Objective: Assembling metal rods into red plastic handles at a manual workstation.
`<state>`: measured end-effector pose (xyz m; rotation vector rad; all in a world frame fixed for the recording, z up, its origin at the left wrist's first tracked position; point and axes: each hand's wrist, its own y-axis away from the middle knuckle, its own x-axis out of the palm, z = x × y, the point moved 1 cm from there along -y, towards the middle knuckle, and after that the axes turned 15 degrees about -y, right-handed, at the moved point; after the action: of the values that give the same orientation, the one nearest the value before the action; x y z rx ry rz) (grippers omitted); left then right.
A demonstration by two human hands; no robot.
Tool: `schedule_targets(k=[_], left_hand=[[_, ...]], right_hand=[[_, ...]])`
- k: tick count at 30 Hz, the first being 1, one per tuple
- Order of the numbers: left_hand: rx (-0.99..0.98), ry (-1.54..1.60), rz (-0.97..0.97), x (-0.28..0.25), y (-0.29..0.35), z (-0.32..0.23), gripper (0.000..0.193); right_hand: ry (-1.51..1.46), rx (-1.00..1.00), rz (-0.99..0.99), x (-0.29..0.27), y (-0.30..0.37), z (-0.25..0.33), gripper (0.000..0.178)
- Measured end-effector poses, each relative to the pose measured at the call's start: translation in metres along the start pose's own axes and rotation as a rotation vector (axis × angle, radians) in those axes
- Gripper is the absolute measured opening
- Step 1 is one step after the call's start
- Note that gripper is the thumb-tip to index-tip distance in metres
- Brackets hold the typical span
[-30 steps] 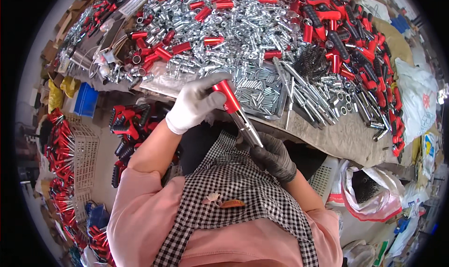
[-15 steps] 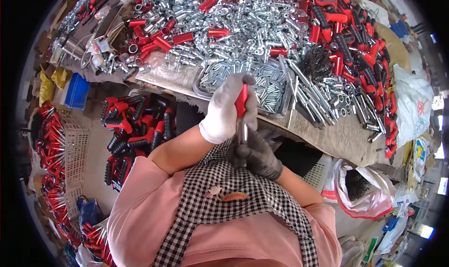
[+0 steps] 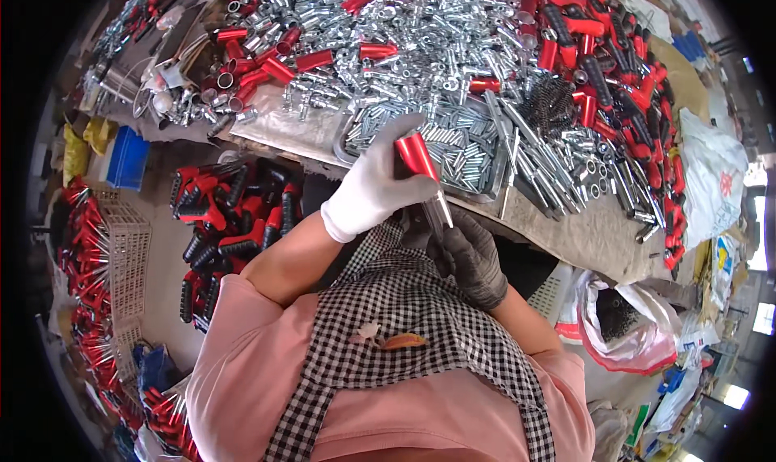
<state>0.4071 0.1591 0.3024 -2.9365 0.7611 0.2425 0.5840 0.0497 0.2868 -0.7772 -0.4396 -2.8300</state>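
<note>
My left hand (image 3: 368, 189) wears a whitish glove and is closed around a red metal sleeve (image 3: 417, 155). A bright silver rod (image 3: 444, 210) comes out of the sleeve's lower end and slants toward my body. Closed on the rod's lower part is my right hand (image 3: 475, 261), in a dark grey glove. A dark piece beside the rod is partly hidden by my fingers, and I cannot tell its shape. Just beyond my hands stands a clear plastic tray (image 3: 346, 148) of short silver pins (image 3: 465, 130).
A heap of silver metal fittings (image 3: 428, 42) mixed with red sleeves covers the bench. Long silver rods (image 3: 529, 167) lie right of the tray, with red-and-black handles (image 3: 594, 82) beyond. More handles (image 3: 234, 211) are piled at lower left. An open white sack (image 3: 630, 320) stands at right.
My left hand has shifted left and turned, tilting the red sleeve's upper end leftward and showing more of it. My right hand has moved slightly right and still grips the lower part.
</note>
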Motion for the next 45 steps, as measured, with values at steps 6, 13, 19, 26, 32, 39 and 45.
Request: schedule_targets(k=[6,13,19,26,32,39,45], left_hand=[[-0.031,-0.124,0.055,-0.004,-0.004,-0.013,0.084],[0.007,0.029,-0.031,0.009,-0.003,-0.006,0.074],[0.046,0.171,0.17,0.004,-0.007,-0.001,0.071],[0.065,0.824,-0.103,0.038,-0.003,-0.001,0.058],[-0.181,0.593,-0.032,0.041,0.016,-0.014,0.046],[-0.363,0.525,0.186,0.033,0.01,0.031,0.044],[-0.463,0.463,0.468,0.047,0.014,0.023,0.038]], right_hand=[[-0.029,-0.004,-0.009,-0.012,-0.004,-0.004,0.053],[-0.095,-0.015,-0.01,-0.01,-0.007,-0.003,0.053],[-0.165,0.026,-0.018,-0.009,-0.003,-0.005,0.055],[-0.313,0.008,0.128,0.004,-0.017,-0.02,0.064],[-0.068,0.119,0.391,-0.017,-0.023,-0.03,0.059],[1.474,-0.213,-0.506,-0.135,-0.068,0.124,0.029],[2.023,-0.392,-0.55,-0.263,-0.123,0.181,0.038]])
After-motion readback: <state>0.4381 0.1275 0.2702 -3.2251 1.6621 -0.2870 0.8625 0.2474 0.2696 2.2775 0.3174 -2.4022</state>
